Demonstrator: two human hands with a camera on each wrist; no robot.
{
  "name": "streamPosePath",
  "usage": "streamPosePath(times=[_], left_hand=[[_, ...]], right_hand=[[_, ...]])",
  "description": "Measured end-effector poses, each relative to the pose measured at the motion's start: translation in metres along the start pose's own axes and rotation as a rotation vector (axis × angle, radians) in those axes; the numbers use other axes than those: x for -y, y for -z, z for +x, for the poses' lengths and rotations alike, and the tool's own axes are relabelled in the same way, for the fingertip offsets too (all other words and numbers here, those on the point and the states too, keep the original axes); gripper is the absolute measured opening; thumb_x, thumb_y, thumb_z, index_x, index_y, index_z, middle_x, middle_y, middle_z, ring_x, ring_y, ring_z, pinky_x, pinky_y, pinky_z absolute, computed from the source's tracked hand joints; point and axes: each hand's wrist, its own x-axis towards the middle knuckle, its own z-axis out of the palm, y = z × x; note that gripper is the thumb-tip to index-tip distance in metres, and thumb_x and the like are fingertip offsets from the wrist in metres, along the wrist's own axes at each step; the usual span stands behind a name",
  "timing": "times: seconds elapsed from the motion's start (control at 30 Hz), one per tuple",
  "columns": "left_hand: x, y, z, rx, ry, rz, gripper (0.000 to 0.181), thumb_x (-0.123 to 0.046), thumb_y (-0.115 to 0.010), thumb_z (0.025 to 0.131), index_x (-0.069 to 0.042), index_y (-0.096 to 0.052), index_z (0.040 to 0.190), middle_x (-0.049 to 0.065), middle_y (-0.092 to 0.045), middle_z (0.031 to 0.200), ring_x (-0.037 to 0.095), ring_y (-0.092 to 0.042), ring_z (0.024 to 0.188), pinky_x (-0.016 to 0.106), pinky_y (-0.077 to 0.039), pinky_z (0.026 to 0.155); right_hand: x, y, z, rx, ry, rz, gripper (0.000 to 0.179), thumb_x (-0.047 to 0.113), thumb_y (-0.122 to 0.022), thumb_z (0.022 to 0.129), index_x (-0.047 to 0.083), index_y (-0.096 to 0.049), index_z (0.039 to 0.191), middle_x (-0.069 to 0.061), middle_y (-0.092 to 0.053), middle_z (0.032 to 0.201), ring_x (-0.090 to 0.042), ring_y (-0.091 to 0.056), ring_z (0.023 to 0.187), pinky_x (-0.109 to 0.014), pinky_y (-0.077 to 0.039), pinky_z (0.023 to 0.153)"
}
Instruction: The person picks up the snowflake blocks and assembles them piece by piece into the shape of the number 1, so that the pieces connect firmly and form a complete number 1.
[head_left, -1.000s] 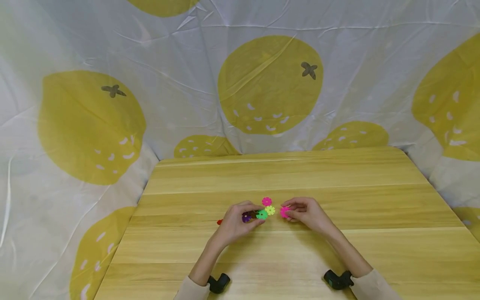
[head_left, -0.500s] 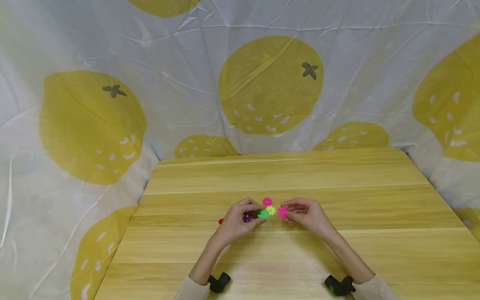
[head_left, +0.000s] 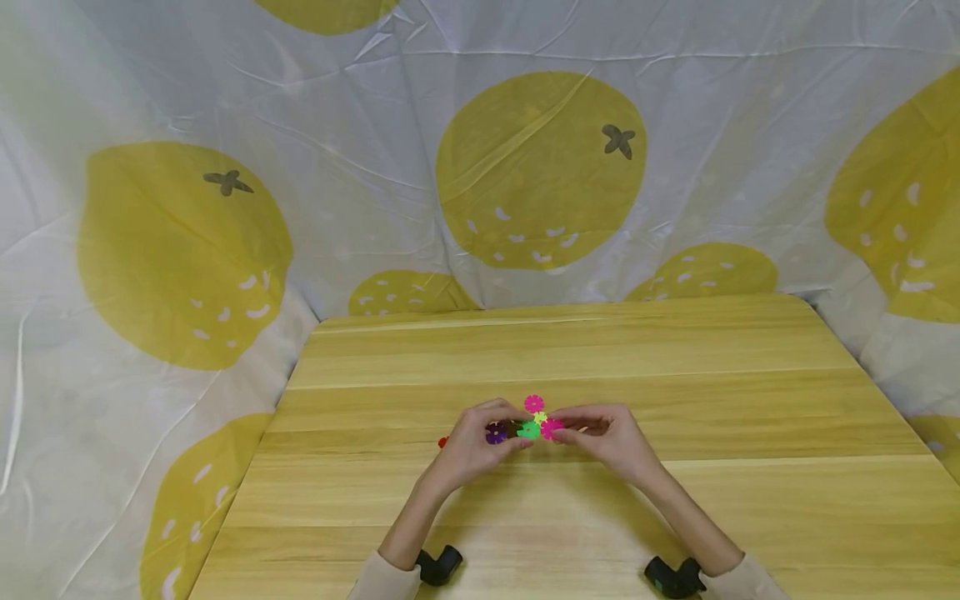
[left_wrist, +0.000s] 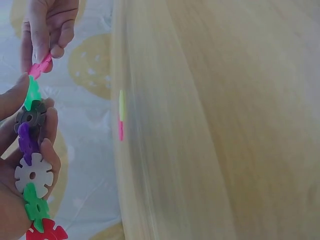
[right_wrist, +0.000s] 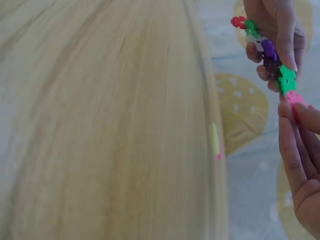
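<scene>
In my left hand (head_left: 471, 442) is a chain of notched snowflake discs slotted together: a red disc (left_wrist: 46, 230), a green one, a white disc (left_wrist: 33, 175), a purple disc (left_wrist: 28, 142), a dark disc (left_wrist: 30, 119) and another green disc (left_wrist: 32, 92) at the far end. Thumb and fingers pinch it near that green end. My right hand (head_left: 611, 437) pinches a pink disc (right_wrist: 294, 98) between thumb and fingertips. Its edge meets the green end disc; whether the slots have engaged, I cannot tell.
Beyond the hands, a yellow disc (head_left: 540, 417) and a pink disc (head_left: 534, 403) lie on the wooden table (head_left: 675, 350). Black wrist devices (head_left: 440, 567) sit at both cuffs. A lemon-print cloth (head_left: 360, 167) hangs behind the table.
My right hand has moved left, bringing the pink disc from a gap away up against the green end of the chain. The left hand has barely moved.
</scene>
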Motion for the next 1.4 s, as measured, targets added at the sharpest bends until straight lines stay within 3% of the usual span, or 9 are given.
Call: streamPosePath(times=[0.23,0.5,0.9,1.3,1.4], left_hand=[[-0.002,0.001,0.000,0.004,0.013,-0.015,0.026,-0.013,-0.081,0.090,-0.011,-0.078,0.116,0.000,-0.073,0.103,0.009,-0.067,0.089,0.020,-0.057,0.077],[-0.004,-0.002,0.004,0.017,-0.007,-0.019,0.024,-0.014,-0.081,0.091,-0.009,-0.078,0.114,0.001,-0.073,0.104,0.010,-0.067,0.089,0.020,-0.057,0.077],[-0.006,-0.004,0.003,-0.012,0.039,-0.159,0.022,-0.014,-0.083,0.088,-0.011,-0.080,0.110,0.006,-0.071,0.099,0.012,-0.069,0.092,0.020,-0.059,0.078],[-0.007,-0.003,0.004,-0.006,0.027,-0.124,0.021,-0.011,-0.083,0.088,-0.009,-0.081,0.108,0.004,-0.071,0.097,0.009,-0.065,0.088,0.018,-0.056,0.073],[-0.007,-0.001,0.003,0.001,0.023,-0.112,0.021,-0.013,-0.083,0.088,-0.011,-0.081,0.109,0.003,-0.071,0.097,0.009,-0.066,0.089,0.019,-0.057,0.074]], right_hand=[[0.005,-0.002,-0.001,-0.012,0.037,-0.074,0.021,0.012,-0.076,0.094,0.006,-0.080,0.114,-0.015,-0.079,0.112,-0.036,-0.078,0.089,-0.044,-0.064,0.072],[0.003,-0.002,-0.002,-0.021,0.065,-0.117,0.020,0.015,-0.076,0.095,0.010,-0.081,0.113,-0.011,-0.080,0.109,-0.032,-0.077,0.089,-0.042,-0.064,0.072],[-0.003,-0.004,-0.003,0.020,0.121,0.111,0.026,-0.002,-0.065,0.099,-0.016,-0.069,0.121,-0.035,-0.070,0.115,-0.027,-0.078,0.096,-0.046,-0.061,0.083],[-0.009,-0.012,-0.002,-0.016,0.171,0.131,0.023,-0.007,-0.066,0.096,-0.019,-0.070,0.115,-0.036,-0.071,0.109,-0.020,-0.079,0.091,-0.047,-0.062,0.080],[-0.009,-0.012,-0.002,-0.011,0.167,0.128,0.023,-0.006,-0.066,0.096,-0.018,-0.070,0.115,-0.035,-0.071,0.109,-0.025,-0.079,0.091,-0.048,-0.061,0.080]])
